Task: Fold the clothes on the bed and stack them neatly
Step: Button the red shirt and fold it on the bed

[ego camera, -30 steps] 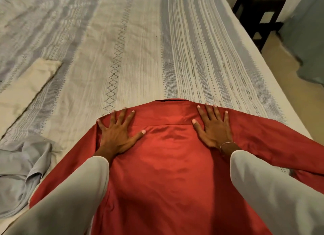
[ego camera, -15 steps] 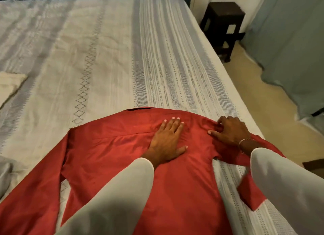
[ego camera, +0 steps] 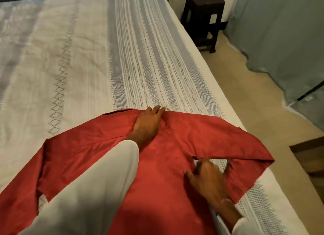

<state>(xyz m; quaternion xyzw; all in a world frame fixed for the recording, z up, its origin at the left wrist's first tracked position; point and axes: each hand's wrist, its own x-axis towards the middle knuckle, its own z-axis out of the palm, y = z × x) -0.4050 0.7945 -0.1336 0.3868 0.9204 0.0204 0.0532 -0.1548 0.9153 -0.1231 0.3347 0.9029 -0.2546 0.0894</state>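
Observation:
A red long-sleeved shirt [ego camera: 171, 147] lies spread flat on the striped bedspread [ego camera: 87, 59], collar end away from me. My left hand [ego camera: 149, 124] presses flat on it just below the collar, fingers straight and reaching the top edge. My right hand [ego camera: 206, 178] is at the right armpit, where the sleeve meets the body. It is blurred, so its hold on the cloth is unclear. The right sleeve [ego camera: 249, 152] bends back near the bed's right edge. The left sleeve [ego camera: 21, 196] trails off toward the lower left.
The bed's right edge runs diagonally beside the shirt, with beige floor [ego camera: 254, 94] beyond it. A dark stool [ego camera: 203, 19] stands at the far right corner. A grey curtain [ego camera: 284, 42] hangs on the right.
My right hand moved from the shirt's right shoulder down to the armpit. My left hand slid up to the collar edge. The right sleeve now lies spread out toward the bed's edge.

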